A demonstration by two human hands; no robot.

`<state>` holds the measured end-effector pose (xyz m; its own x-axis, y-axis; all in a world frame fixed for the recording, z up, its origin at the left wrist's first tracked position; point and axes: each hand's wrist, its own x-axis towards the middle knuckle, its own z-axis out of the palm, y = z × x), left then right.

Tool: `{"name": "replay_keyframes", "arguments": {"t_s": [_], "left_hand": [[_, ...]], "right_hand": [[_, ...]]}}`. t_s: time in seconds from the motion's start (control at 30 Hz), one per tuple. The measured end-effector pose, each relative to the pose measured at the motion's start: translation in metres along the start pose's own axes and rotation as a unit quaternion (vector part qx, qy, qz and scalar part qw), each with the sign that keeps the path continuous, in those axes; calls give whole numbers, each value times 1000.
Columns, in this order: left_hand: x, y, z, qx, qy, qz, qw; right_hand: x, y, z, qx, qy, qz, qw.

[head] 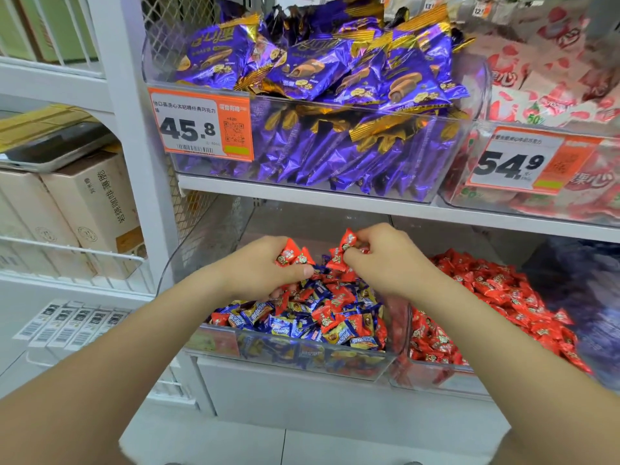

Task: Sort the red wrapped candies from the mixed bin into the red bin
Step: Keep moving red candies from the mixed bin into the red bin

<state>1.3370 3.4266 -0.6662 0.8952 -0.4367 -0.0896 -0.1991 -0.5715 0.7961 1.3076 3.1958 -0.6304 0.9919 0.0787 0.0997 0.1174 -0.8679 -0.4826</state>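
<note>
Red wrapped candies [291,256] are sitting in both grips right now. The left hand [258,270] is curling thumb and fingers round a couple of them, and the right hand [391,263] is pinching a small cluster of its own at the fingertips, one wrapper sticking up toward twelve o'clock. Both hands are hovering side by side, close but apart, just above the heap in the mixed bin [302,355], where plenty more red wrappers are lying tangled among blue and yellow ones, so by my reckoning the sorting is far from finished. This is looking like the gathering step: pieces picked, not yet delivered. The red bin [436,377] is sitting at three o'clock of the mixed bin, right beside it, and is already carrying a deep pile of matching red. The next move, as I am judging it, is calling for a carry over the clear walls toward three o'clock and a release above that pile, the right hand having the shorter trip. Loosely pinched wrappers could be slipping back into the mix on the way. At twelve o'clock, on the shelf [268,193] above, purple packets [318,68] are filling a clear tub behind an orange price tag [201,124]. Out at nine o'clock, cardboard boxes [90,209] are standing in a wire rack.
</note>
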Motion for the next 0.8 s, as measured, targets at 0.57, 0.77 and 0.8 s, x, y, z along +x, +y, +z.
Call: {"name": "replay_keyframes", "arguments": {"t_s": [0.57,0.77,0.8], "left_hand": [[-14,133,96,106,-15,146,983],[45,165,150,228,-61,167,957],[55,165,156,242,-82,156,954]], "right_hand": [[-69,155,-81,37,-85,57,994],[-69,181,-94,140,78,125,979],[-69,185,-94,140,76,134,978]]}}
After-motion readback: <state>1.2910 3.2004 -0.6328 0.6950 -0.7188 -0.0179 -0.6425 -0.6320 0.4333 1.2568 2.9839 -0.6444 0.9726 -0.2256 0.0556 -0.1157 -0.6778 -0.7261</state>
